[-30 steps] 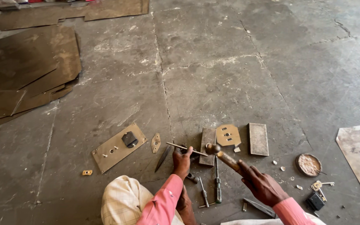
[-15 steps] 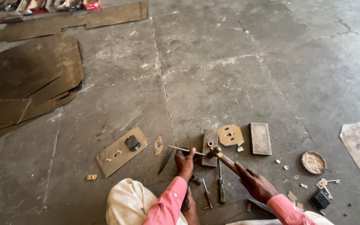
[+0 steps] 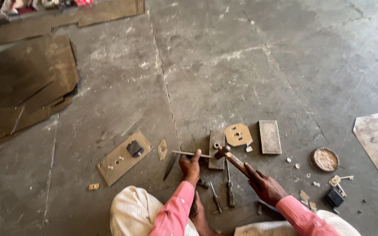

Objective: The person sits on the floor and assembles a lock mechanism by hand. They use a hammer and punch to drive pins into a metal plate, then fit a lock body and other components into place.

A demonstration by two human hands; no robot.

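On concrete floor, thin straight metal rod (image 3: 192, 153), wooden-handled hammer (image 3: 233, 160), small dark head.

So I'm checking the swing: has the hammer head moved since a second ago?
Yes. The hammer head has come down leftward, from beside the octagonal plate onto the thin rod over the flat bar.

Pink long sleeves on both arms, cream-white trousers over bent knees, bare hands
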